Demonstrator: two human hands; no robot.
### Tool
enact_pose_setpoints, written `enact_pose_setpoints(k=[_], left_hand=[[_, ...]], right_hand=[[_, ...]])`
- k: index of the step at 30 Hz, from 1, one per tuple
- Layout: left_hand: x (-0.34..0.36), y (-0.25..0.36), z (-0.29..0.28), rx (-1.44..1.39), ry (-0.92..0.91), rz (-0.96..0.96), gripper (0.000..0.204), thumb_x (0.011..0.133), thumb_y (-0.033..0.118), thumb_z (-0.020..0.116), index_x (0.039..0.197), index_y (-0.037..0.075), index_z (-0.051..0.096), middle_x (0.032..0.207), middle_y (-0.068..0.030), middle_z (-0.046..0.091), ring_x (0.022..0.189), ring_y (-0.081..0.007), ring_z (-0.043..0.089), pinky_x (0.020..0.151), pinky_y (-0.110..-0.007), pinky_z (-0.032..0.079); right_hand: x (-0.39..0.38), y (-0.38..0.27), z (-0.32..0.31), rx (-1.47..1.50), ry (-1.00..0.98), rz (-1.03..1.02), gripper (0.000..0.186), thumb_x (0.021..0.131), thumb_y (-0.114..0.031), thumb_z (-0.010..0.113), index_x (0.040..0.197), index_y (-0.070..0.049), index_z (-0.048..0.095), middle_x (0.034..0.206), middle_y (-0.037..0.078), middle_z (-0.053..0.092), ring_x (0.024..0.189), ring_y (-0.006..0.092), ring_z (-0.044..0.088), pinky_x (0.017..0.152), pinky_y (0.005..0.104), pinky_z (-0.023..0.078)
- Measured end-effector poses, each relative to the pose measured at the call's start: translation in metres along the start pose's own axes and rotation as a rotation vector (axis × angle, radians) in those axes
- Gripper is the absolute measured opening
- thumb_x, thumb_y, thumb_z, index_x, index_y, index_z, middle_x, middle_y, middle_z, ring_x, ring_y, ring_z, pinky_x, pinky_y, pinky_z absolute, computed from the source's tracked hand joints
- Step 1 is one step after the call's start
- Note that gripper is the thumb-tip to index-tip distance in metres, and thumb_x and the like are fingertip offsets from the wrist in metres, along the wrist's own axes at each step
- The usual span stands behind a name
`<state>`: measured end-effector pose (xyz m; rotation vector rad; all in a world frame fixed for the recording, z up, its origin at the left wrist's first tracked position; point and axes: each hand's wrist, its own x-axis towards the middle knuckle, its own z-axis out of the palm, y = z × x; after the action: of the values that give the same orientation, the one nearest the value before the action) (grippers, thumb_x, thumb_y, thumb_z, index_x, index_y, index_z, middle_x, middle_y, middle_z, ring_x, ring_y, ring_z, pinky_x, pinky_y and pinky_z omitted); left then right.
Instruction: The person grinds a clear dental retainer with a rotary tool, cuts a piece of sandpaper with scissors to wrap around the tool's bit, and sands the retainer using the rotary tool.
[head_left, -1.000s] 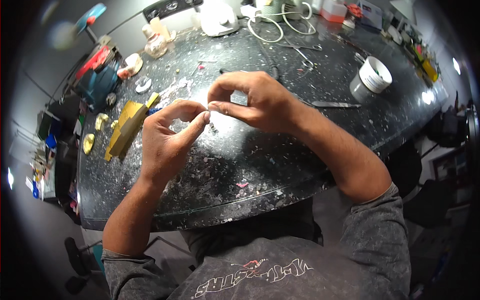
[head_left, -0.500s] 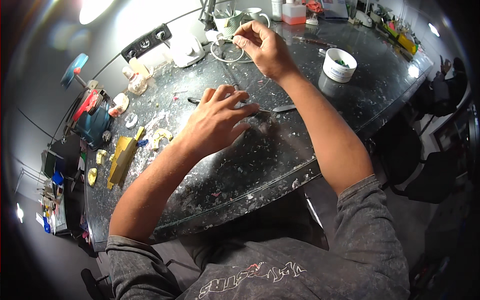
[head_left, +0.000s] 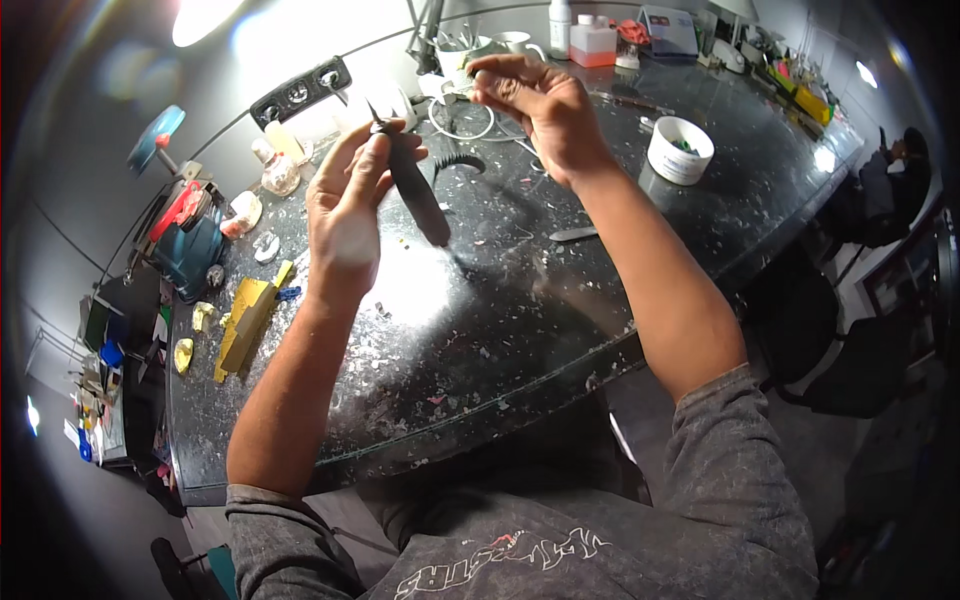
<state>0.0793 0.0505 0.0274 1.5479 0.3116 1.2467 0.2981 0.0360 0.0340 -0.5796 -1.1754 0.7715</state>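
My left hand [head_left: 342, 210] is closed around a black handpiece [head_left: 416, 190] with a thin pointed bit at its upper end, raised over the black desk [head_left: 480, 380]. A dark coiled cord [head_left: 462, 161] shows beside it. My right hand [head_left: 548, 120] is raised farther back, its fingertips pinched near a pale cup of thin tools [head_left: 455, 50]; what they hold, if anything, is too small to tell. A white tub with green bits [head_left: 680, 160] stands right of that hand, and a metal spatula [head_left: 573, 234] lies below it.
Yellow sheet pieces [head_left: 245, 320] and pale lumps [head_left: 183, 355] lie at the left, near a teal machine [head_left: 185, 260]. A power strip [head_left: 300, 90] is on the back wall. A bottle with pink liquid [head_left: 592, 45] stands at the back; a black chair [head_left: 850, 370] is at the right.
My hands were pinched together over the desk, then parted, the right rising toward the back. My left hand went from spread fingers low on the desk to holding the raised handpiece.
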Motion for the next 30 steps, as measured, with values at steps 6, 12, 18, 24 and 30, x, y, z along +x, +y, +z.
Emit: enact_pose_setpoints(k=[6, 12, 18, 24, 30], left_hand=[[-0.023, 0.004, 0.023, -0.470, 0.103, -0.322, 0.037, 0.102, 0.037, 0.038, 0.100, 0.004, 0.053, 0.074, -0.0007, 0.044, 0.069, -0.0125, 0.045, 0.060, -0.027, 0.039], [-0.031, 0.017, 0.026, -0.264, -0.051, -0.259, 0.046, 0.103, 0.044, 0.037, 0.080, 0.007, 0.049, 0.061, 0.0013, 0.039, 0.055, -0.0099, 0.041, 0.050, -0.024, 0.035], [-0.036, 0.018, 0.032, -0.363, -0.029, -0.236, 0.039, 0.104, 0.037, 0.041, 0.084, 0.006, 0.053, 0.062, 0.0014, 0.043, 0.053, -0.0070, 0.041, 0.049, -0.021, 0.035], [-0.036, 0.020, 0.032, -0.272, -0.025, -0.213, 0.039, 0.104, 0.040, 0.041, 0.086, 0.006, 0.050, 0.062, 0.0011, 0.041, 0.052, -0.0083, 0.039, 0.049, -0.022, 0.035], [-0.037, 0.021, 0.030, -0.272, -0.035, -0.223, 0.040, 0.104, 0.040, 0.041, 0.087, 0.005, 0.051, 0.062, 0.0003, 0.043, 0.052, -0.0083, 0.039, 0.049, -0.022, 0.035]], right_hand=[[-0.023, -0.006, 0.051, -0.063, -0.178, -0.040, 0.014, 0.089, 0.001, 0.062, 0.101, -0.002, 0.069, 0.099, 0.008, 0.071, 0.096, 0.0142, 0.066, 0.091, 0.0300, 0.053], [-0.033, -0.022, 0.067, -0.072, -0.190, -0.070, 0.016, 0.090, -0.005, 0.067, 0.105, 0.000, 0.068, 0.095, 0.006, 0.070, 0.093, 0.0124, 0.065, 0.087, 0.0289, 0.051], [-0.035, -0.028, 0.068, 0.032, -0.182, -0.014, 0.014, 0.090, -0.004, 0.065, 0.102, 0.001, 0.069, 0.092, 0.006, 0.071, 0.089, 0.0123, 0.065, 0.085, 0.0280, 0.051], [-0.036, -0.024, 0.069, 0.050, -0.201, -0.074, 0.014, 0.090, -0.004, 0.067, 0.102, 0.000, 0.070, 0.093, 0.007, 0.071, 0.088, 0.0123, 0.066, 0.084, 0.0279, 0.052], [-0.036, -0.024, 0.068, 0.060, -0.224, -0.045, 0.015, 0.090, -0.004, 0.067, 0.104, 0.000, 0.070, 0.093, 0.008, 0.071, 0.087, 0.0121, 0.066, 0.083, 0.0267, 0.052]])
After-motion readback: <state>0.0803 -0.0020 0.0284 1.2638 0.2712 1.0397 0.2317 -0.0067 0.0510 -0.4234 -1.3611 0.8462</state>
